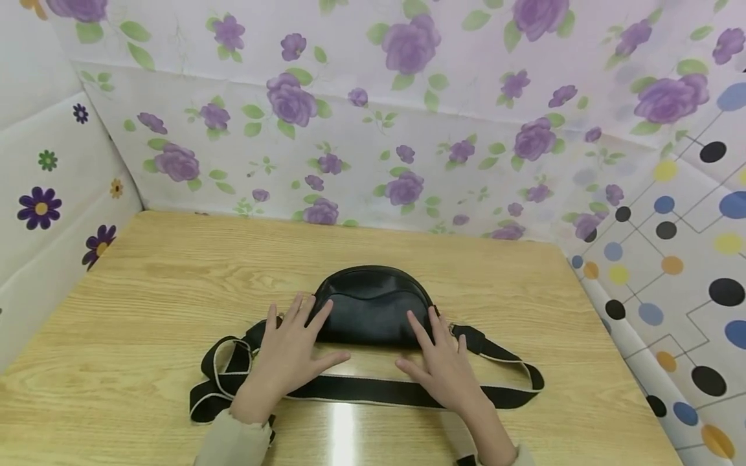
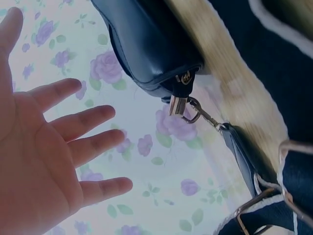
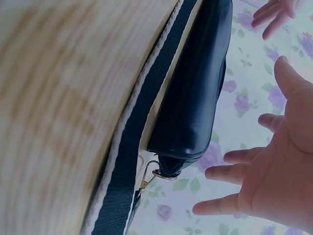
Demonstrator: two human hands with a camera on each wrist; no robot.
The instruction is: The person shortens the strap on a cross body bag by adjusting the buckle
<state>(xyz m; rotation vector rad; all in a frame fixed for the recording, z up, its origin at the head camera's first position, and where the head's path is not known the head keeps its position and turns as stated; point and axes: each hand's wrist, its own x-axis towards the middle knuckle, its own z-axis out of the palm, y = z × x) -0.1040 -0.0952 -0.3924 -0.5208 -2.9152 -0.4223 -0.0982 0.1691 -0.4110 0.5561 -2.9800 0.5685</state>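
A black half-moon shoulder bag lies on the wooden table, its curved edge toward the back. My left hand, fingers spread, hovers over its left end; in the left wrist view that hand is apart from the bag. Over the right end, my right hand is also spread, and the right wrist view shows its palm clear of the leather. A black strap with pale edging runs in front of the bag, looped at both sides. Metal clasps join strap and bag.
The wooden table extends around the bag. Behind it hangs a flowered sheet, with a daisy-patterned sheet on the left and a dotted one on the right. The strap's loops bunch at the left.
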